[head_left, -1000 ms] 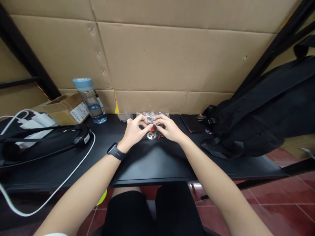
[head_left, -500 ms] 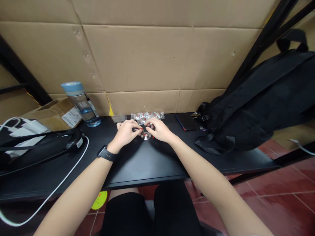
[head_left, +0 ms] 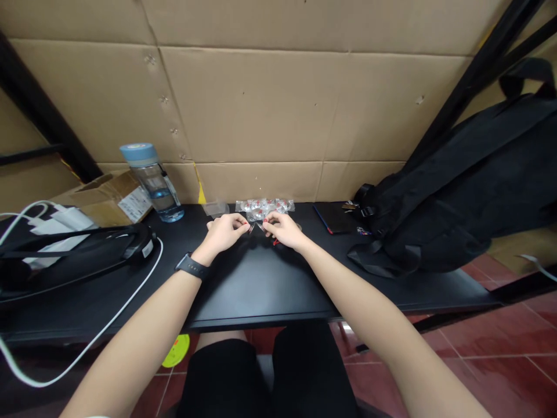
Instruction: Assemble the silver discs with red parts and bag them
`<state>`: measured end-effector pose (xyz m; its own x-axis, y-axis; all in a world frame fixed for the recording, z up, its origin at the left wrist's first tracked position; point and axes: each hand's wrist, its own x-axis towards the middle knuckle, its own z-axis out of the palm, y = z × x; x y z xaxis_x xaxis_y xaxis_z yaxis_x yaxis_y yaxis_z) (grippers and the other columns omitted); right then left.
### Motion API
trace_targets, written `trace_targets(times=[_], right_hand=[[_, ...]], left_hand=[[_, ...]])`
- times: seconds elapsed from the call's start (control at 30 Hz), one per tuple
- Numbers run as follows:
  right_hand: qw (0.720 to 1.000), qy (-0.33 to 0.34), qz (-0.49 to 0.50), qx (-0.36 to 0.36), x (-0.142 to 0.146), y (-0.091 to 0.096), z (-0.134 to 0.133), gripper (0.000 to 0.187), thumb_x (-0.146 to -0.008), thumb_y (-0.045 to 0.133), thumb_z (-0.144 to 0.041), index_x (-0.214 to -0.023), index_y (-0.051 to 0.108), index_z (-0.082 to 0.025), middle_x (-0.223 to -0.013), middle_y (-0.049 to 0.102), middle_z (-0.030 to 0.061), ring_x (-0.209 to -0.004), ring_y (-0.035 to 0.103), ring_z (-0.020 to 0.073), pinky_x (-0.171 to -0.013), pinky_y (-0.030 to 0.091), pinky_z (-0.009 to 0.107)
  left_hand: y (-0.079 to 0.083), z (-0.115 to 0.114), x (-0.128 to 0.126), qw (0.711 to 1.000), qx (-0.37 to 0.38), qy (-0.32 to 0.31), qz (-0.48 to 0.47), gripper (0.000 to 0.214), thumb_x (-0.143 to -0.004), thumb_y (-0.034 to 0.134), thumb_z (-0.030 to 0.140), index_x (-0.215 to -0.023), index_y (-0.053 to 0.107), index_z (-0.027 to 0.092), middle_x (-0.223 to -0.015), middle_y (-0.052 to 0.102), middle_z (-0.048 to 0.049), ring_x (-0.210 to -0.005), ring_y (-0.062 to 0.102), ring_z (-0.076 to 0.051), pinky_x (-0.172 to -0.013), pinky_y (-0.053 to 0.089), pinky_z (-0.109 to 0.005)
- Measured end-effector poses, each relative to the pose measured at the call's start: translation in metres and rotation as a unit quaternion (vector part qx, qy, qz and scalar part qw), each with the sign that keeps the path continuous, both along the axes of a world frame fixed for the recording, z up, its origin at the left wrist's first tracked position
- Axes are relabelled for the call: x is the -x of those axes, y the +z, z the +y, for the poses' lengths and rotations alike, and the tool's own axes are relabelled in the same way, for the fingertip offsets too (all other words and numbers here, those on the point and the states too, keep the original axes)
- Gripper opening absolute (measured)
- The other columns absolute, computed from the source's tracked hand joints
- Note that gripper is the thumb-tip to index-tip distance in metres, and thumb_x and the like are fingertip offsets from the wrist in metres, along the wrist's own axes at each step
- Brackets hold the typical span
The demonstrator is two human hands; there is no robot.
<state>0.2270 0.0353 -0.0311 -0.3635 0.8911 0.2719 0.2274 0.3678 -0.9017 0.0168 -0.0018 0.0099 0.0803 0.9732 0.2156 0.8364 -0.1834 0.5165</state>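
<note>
My left hand (head_left: 225, 233) is closed in a pinch on a small shiny metal disc (head_left: 251, 229), tilted on edge, with a bit of red by the fingertips. Facing it, my right hand (head_left: 284, 230) pinches a second shiny disc (head_left: 261, 227), also tilted and with red at the fingers. The two discs lean towards each other just above the black table, a narrow gap between them. Small red pieces (head_left: 275, 241) show under my right hand, partly hidden. Right behind the hands lie several clear packets (head_left: 265, 206) with shiny and red contents.
A water bottle (head_left: 156, 188), an open cardboard box (head_left: 108, 197) and a black case (head_left: 78, 261) with white cables stand on the left. To the right are a dark flat tablet-like item (head_left: 333, 218), keys (head_left: 349, 205) and a black backpack (head_left: 461, 180). Cardboard (head_left: 261, 104) lines the back.
The disc that faced up between my hands is now tilted in my right fingers. My left hand has turned its disc on edge towards it. The view has shifted slightly.
</note>
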Motion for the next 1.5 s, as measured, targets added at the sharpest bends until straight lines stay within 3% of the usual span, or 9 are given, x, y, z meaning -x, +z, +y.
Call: trace_targets(times=[0.27,0.53,0.7,0.83,1.0,1.23,1.37,1.5], right_hand=[[0.993,0.027,0.083,0.085,0.002,0.004,-0.008,0.019,-0.089,0.069,-0.032,-0.090,0.055,-0.020,-0.082,0.070,0.0020,-0.077,0.075,0.0171,-0.062,0.058,0.023],[0.974,0.086,0.123,0.173,0.006,0.006,-0.017,0.026,-0.088,0.072,-0.038,-0.095,0.054,-0.021,-0.104,0.065,0.0036,-0.074,0.076,0.0160,-0.061,0.063,0.025],[0.968,0.102,0.136,0.185,0.004,0.009,-0.020,0.030,-0.087,0.074,-0.038,-0.098,0.051,-0.022,-0.104,0.062,0.0025,-0.069,0.076,0.0157,-0.059,0.064,0.025],[0.967,0.107,0.149,0.177,0.004,0.008,-0.019,0.034,-0.087,0.073,-0.030,-0.116,0.054,-0.027,-0.105,0.062,0.0016,-0.068,0.076,0.0153,-0.061,0.065,0.026],[0.964,0.092,0.150,0.200,0.007,0.008,-0.020,0.025,-0.089,0.072,-0.029,-0.111,0.063,-0.020,-0.104,0.064,0.0066,-0.068,0.076,0.0166,-0.062,0.065,0.026],[0.962,0.117,0.178,0.170,0.011,0.013,-0.027,0.053,-0.065,0.091,-0.028,-0.110,0.063,-0.021,-0.109,0.063,0.0035,-0.070,0.075,0.0147,-0.070,0.067,0.030],[0.975,0.082,0.149,0.146,0.005,0.015,-0.023,0.050,-0.066,0.089,-0.026,-0.110,0.064,-0.022,-0.109,0.062,0.0036,-0.067,0.074,0.0135,-0.060,0.064,0.025],[0.987,0.045,0.104,0.113,-0.003,0.016,-0.017,0.048,-0.068,0.087,-0.025,-0.111,0.065,-0.022,-0.110,0.064,0.0054,-0.066,0.073,0.0131,-0.055,0.060,0.021]], left_hand=[[-0.014,0.005,-0.004,0.992,0.011,-0.022,-0.122,0.025,-0.080,0.066,0.048,-0.091,0.073,0.026,-0.087,0.080,-0.0021,-0.092,0.073,-0.025,-0.085,0.051,-0.034],[-0.023,0.009,-0.005,0.985,0.020,-0.059,-0.159,0.022,-0.080,0.066,0.045,-0.089,0.072,0.026,-0.084,0.079,-0.0018,-0.088,0.074,-0.024,-0.082,0.053,-0.032],[-0.029,0.010,-0.010,0.982,0.020,-0.062,-0.176,0.017,-0.081,0.065,0.038,-0.091,0.070,0.025,-0.085,0.079,-0.0019,-0.084,0.075,-0.023,-0.080,0.053,-0.030],[-0.029,0.007,-0.020,0.992,0.015,-0.020,-0.127,0.015,-0.084,0.059,0.030,-0.096,0.067,0.026,-0.082,0.079,0.0005,-0.086,0.074,-0.023,-0.086,0.048,-0.035],[-0.024,0.001,-0.025,0.999,-0.012,0.040,-0.034,0.019,-0.087,0.054,0.029,-0.103,0.064,0.027,-0.088,0.079,0.0008,-0.094,0.072,-0.026,-0.096,0.037,-0.044],[-0.017,-0.001,-0.025,0.998,-0.022,0.053,-0.009,0.020,-0.090,0.051,0.034,-0.104,0.064,0.027,-0.094,0.079,-0.0013,-0.101,0.069,-0.027,-0.094,0.035,-0.042],[-0.011,0.012,-0.006,0.993,-0.077,0.081,0.042,0.024,-0.092,0.048,0.037,-0.097,0.068,0.027,-0.104,0.076,-0.0045,-0.108,0.064,-0.029,-0.096,0.038,-0.043],[-0.014,0.033,0.042,0.979,-0.078,0.165,0.094,0.031,-0.091,0.047,0.040,-0.094,0.073,0.025,-0.123,0.069,-0.0134,-0.121,0.053,-0.039,-0.094,0.042,-0.051]])
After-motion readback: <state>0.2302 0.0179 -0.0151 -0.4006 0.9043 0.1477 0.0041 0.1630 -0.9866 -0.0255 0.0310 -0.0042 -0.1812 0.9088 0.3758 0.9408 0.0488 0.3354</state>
